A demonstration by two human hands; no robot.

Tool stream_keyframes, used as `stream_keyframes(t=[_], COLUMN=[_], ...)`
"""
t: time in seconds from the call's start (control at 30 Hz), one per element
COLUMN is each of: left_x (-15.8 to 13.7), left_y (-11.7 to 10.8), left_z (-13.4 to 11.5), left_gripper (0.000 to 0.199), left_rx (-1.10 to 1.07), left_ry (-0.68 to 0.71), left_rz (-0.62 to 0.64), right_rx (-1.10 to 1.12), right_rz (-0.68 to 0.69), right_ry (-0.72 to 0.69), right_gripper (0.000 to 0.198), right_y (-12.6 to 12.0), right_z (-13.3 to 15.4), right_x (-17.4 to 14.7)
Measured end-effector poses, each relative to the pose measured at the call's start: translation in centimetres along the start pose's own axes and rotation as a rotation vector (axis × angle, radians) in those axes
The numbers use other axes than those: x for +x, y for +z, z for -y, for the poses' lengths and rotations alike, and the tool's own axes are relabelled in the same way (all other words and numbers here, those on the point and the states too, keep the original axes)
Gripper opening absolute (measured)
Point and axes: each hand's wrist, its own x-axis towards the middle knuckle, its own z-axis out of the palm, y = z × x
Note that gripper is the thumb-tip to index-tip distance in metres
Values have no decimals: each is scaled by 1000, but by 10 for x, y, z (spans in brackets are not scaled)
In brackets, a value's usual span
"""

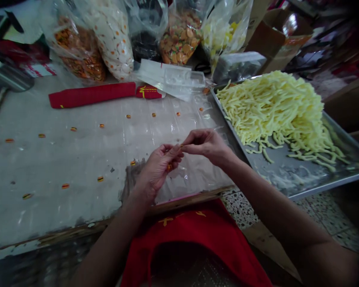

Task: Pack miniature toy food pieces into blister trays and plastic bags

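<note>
My left hand (157,169) is closed over the clear plastic, with small orange pieces (169,166) showing in its curled fingers. My right hand (208,146) meets it at the fingertips, thumb and forefinger pinched on one tiny orange-yellow piece (182,146). Under both hands lies a layer of clear plastic (194,171), marked off in strips. Similar small orange pieces with a dark stripe, such as this striped piece (100,179), lie spaced out in two rows on it. Another striped piece (133,163) sits just left of my left hand.
On the right, a metal tray (305,191) carries a heap of pale yellow strands (275,107). A red band (92,95) lies across the table's back, beside clear plastic trays (184,77). Behind stand bags, including a bag of orange pieces (181,40), and a cardboard box (265,38).
</note>
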Motion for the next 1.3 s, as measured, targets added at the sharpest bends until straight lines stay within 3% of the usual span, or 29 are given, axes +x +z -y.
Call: stream_keyframes(t=[0.1, 0.2, 0.33, 0.43, 0.5, 0.6, 0.67, 0.8, 0.9, 1.07, 1.23, 1.3], left_x=[6, 9, 13, 16, 19, 24, 26, 25, 25, 28, 35, 38], left_y=[11, 11, 8, 8, 7, 8, 9, 11, 18, 40, 60, 65], left_z=[-1, -5, -7, -5, -4, -2, -1, 2, 7, 13, 21, 28], left_gripper=[23, 20, 36, 43, 43, 41, 37, 30, 42, 55, 20, 16], left_rx=[-138, -287, -327, -337, -330, -313, -293, -240, -253, -284, -201, -134], left_ry=[-84, -94, -113, -107, -78, -77, -93, -158, -190, -184, -123, -39], left_rz=[-40, -122, -25, 10, 7, 16, 19, 44, 113, 223, 166, 108], right_rx=[-79, -313, -790, -929, -879, -703, -559, -319, -406, -213, -239, -210], right_rz=[-92, -103, -121, -18, 0, -124, -205, -215, -120, -93, -249, -269], right_ry=[97, 119, -33, -125, -118, 35, 107, 2, -105, -16, 46, 52], right_gripper=[14, 8, 9, 17, 18, 5, 22, 25, 17, 16, 14, 16], right_y=[-20, -22, -6, -3, -7, -18, -22, -14, -4, -13, -43, -50], right_z=[-10, -22, -27, -28, -33, -42, -42, -25, -12, -7, -5, -4], right_x=[-19, -37, -44, -43, -40, -32, -26, -19, -17, -17, -19, -21])
